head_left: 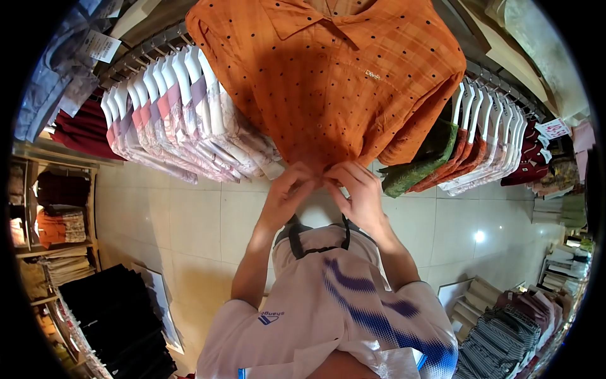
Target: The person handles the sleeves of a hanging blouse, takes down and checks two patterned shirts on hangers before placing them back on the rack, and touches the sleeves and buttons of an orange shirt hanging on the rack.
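An orange shirt (297, 82) with dark dots and a faint check hangs in front of me, its collar at the top of the view and small lettering on the chest. My left hand (289, 192) pinches the lower front of this shirt, fingers bent inward. Beside it, my right hand (358, 191) holds the same front edge between thumb and fingers. The fingertips of both hands nearly meet at the shirt's middle; whether a button lies between them is hidden.
Pale patterned shirts on white hangers (170, 120) line a rail at left. At right hang more shirts, a green one (424, 158) among them. Black garments (113, 322) lie at lower left, striped folded clothes (505, 335) at lower right. Tiled floor (189, 215) spreads below.
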The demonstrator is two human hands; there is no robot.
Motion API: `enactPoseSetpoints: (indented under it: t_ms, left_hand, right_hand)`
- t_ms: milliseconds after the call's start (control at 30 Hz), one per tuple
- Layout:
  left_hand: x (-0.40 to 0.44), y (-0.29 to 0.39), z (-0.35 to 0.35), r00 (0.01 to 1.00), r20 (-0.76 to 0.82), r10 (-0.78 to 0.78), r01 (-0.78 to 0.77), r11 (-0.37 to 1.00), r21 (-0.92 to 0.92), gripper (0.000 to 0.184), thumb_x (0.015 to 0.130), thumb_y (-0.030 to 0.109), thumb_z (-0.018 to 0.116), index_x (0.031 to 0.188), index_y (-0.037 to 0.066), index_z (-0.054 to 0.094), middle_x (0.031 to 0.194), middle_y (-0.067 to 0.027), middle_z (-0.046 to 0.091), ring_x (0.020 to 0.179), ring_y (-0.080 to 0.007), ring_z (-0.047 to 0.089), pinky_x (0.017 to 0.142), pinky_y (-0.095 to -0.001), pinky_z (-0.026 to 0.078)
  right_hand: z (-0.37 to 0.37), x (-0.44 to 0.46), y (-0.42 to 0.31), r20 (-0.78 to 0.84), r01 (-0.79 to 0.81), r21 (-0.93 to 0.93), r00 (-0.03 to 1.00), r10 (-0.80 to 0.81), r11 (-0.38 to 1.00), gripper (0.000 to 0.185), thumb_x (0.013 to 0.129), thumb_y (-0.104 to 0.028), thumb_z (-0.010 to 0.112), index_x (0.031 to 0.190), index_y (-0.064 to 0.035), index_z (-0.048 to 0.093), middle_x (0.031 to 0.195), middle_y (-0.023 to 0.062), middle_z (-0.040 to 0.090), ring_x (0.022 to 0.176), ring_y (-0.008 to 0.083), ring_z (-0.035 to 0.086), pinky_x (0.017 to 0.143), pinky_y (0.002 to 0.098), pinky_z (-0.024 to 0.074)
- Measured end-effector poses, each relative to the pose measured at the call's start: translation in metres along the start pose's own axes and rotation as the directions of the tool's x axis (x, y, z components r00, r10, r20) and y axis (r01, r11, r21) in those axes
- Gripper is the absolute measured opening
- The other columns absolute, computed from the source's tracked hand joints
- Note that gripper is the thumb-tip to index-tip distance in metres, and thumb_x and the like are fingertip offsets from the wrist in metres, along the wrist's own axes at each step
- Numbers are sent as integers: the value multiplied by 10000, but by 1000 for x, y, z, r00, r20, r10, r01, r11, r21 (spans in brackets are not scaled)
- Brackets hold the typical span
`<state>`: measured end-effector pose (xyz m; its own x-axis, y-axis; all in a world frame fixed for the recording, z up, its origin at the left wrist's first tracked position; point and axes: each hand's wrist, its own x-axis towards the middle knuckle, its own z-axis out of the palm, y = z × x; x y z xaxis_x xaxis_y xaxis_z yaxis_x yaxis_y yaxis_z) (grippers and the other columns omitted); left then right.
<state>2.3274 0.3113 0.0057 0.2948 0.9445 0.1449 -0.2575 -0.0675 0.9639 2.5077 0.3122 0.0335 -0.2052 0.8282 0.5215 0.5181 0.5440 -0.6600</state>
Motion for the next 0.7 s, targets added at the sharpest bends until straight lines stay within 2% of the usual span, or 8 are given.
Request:
enactPoseSetpoints:
  t_ms: [33, 100, 133, 200, 300, 367, 533, 700]
  left_hand:
    - [0, -3, -2, 1000, 1, 0, 0, 1000, 0, 48, 869, -41, 529, 890, -30, 570, 879, -65, 539, 857, -150, 531, 745, -257, 421]
    - [-1, -7, -7, 996, 91, -10, -1, 992, 123, 58, 889, -70, 495, 920, -44, 536, 986, -76, 477, 943, -157, 527, 897, -301, 456]
    - [-1, -7, -6, 996, 91, -10, -1, 992, 123, 58, 889, -70, 495, 920, -44, 536, 986, -76, 477, 943, -157, 527, 897, -301, 456]
    - [1, -5, 0, 997, 39, 65, -70, 985, 156, 46, 857, -48, 524, 865, -21, 560, 870, -72, 533, 850, -154, 532, 755, -247, 418]
    - [-1, -7, -2, 997, 29, 66, -70, 981, 180, 52, 848, -52, 521, 856, -18, 558, 867, -75, 534, 828, -163, 540, 734, -245, 425]
    - [-2, -8, 0, 998, 19, 64, -66, 979, 192, 52, 847, -53, 521, 850, -17, 558, 864, -74, 534, 818, -164, 543, 721, -247, 431]
    - [-4, -7, 7, 998, -7, 61, -58, 966, 253, 50, 844, -54, 524, 820, -18, 548, 871, -77, 533, 800, -164, 547, 695, -255, 446]
    - [-4, -7, 6, 1000, 1, -6, 6, 988, 154, 15, 835, -37, 552, 842, -29, 541, 890, -100, 522, 803, -181, 550, 699, -262, 452]
  right_hand:
    - [-1, 1, -1, -12, 11, -40, 1000, -11, 999, 118, 698, -40, 662, 808, -60, 624, 784, 49, 595, 706, 256, 587, 598, 350, 478]
    - [0, 0, -1, -23, 19, -79, 1000, -21, 997, 111, 704, -44, 659, 808, -62, 624, 781, 48, 592, 704, 255, 585, 597, 351, 477]
    - [0, -1, -1, -6, 9, -99, 1000, -10, 995, 113, 702, -31, 657, 810, -50, 629, 789, 56, 598, 688, 258, 586, 593, 337, 472]
    - [0, -3, -1, 10, 2, -120, 1000, 0, 993, 115, 700, -18, 655, 811, -38, 634, 798, 64, 605, 672, 260, 586, 590, 323, 468]
    - [1, -4, -2, 47, -44, -62, 998, 47, 997, 114, 709, -1, 644, 818, -33, 632, 790, 62, 597, 654, 234, 587, 586, 314, 467]
    - [2, -4, -2, 72, -85, 58, 994, 81, 995, 116, 715, -40, 644, 828, -50, 623, 770, 63, 577, 699, 275, 586, 600, 361, 482]
    - [-1, -6, 2, 155, -126, 140, 982, 104, 982, 148, 727, -44, 643, 872, -36, 610, 801, 74, 576, 711, 289, 597, 605, 356, 488]
    - [1, -6, 5, 176, -130, 173, 979, 99, 976, 174, 729, -57, 645, 896, -35, 599, 815, 78, 567, 709, 290, 594, 602, 354, 484]
